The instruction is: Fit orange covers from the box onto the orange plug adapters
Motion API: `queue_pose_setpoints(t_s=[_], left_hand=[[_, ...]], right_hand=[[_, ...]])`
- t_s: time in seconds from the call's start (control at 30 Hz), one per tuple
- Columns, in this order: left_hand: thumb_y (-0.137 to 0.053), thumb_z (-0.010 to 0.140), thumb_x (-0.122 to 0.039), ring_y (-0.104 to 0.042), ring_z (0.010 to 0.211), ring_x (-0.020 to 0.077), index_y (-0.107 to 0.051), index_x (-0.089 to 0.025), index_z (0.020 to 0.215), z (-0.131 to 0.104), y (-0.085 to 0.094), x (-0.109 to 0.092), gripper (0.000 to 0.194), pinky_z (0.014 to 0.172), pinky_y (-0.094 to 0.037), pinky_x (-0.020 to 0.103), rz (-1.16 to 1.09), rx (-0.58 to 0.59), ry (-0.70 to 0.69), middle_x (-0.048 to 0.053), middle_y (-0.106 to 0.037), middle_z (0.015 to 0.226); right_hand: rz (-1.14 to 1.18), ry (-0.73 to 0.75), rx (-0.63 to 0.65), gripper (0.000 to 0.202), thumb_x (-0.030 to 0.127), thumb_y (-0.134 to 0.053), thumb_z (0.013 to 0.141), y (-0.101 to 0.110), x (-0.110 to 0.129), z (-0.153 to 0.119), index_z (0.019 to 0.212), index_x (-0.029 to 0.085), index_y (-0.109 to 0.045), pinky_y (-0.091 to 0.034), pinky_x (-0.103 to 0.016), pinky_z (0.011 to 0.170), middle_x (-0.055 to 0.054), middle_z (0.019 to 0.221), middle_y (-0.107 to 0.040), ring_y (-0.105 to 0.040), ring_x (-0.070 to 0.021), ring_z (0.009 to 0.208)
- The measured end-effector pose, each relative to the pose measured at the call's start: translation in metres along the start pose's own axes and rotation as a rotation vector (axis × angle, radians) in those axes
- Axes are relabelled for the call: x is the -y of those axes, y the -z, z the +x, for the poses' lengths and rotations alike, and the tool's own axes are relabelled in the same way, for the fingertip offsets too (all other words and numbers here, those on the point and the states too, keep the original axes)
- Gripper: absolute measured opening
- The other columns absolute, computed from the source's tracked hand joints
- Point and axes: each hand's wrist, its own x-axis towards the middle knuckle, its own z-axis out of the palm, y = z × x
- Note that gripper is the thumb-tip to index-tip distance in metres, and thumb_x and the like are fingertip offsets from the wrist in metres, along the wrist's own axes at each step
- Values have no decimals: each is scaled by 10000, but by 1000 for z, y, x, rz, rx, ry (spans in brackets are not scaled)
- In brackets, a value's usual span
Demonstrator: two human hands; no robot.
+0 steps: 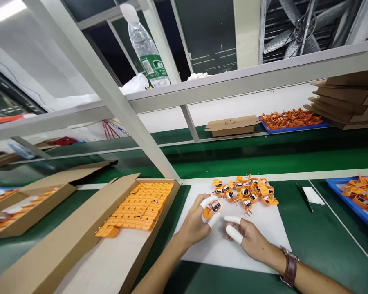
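My left hand [197, 223], with white finger cots on its thumb and forefinger, grips a small orange plug [215, 206]. Its lid hangs open and dark and metal parts show inside. To its right, my right hand [248, 238] is held just above the white sheet [227, 245]. White cots cover its thumb and forefinger, which are a little apart with nothing visible between them. Beyond both hands lies a loose cluster of similar open orange plugs [244, 191], some with metal pins showing.
Left of the sheet, a long cardboard box [164, 222] holds rows of closed orange plugs. At right are a blue tray [352, 208] of orange parts, tweezers [305, 198] and a white scrap [313, 196]. A shelf carries a flat carton [233, 124], another full tray [294, 128] and stacked boxes [349, 102].
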Motion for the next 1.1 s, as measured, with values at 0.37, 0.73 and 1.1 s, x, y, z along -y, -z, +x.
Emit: queue_pose_setpoints(t_s=[0.37,0.73,1.1], left_hand=[[-635,881,-139,-639,884,194,-452,-309,1431,-17,-37,-13,604,763,-599,372,-465,134,107,110,-562,1217],[-814,790,-392,-684,1099,273,-626,-202,1227,-15,-29,-17,512,977,-559,421,-1053,201,585,113,-701,1168],[-565,955,-238,-621,888,201,-600,-236,1251,-18,-35,-14,298,805,-556,354,-507,70,290,80,-594,1012]], right_hand=[[162,26,-156,436,558,-708,857,8,9,10,1132,221,-726,-535,-428,987,-73,1101,-767,-710,-254,1026],[-15,65,-180,424,543,-595,944,8,12,-1,1206,219,-676,-591,-392,891,-80,1068,-742,-714,-215,968],[84,121,-140,207,391,-685,927,15,13,-2,1044,224,-721,-598,-338,800,-47,977,-702,-695,-167,827]])
